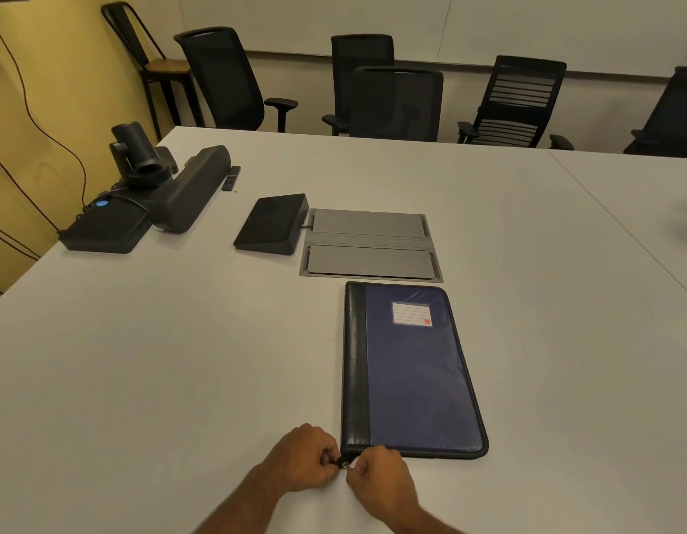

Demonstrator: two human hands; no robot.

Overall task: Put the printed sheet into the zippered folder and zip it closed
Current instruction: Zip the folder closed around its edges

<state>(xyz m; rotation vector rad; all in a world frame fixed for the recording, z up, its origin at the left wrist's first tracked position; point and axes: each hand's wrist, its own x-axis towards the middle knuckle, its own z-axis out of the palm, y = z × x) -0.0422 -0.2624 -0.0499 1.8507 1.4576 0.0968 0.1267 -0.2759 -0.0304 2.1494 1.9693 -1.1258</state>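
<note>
The zippered folder (411, 371) lies flat and closed on the white table (161, 360), blue cover up with a black spine strip on its left and a white label near its far end. Both hands meet at its near left corner. My left hand (307, 458) pinches a black strap or tab at that corner. My right hand (380, 474) pinches the small metal zip pull (346, 464) just beside it. No printed sheet is visible anywhere on the table.
Beyond the folder a grey cable hatch (369, 244) is set into the table, with a black touch console (274, 223) at its left. A conference camera (139, 154), speaker bar (191, 186) and remote (231, 178) sit far left. Office chairs (396, 102) line the far side.
</note>
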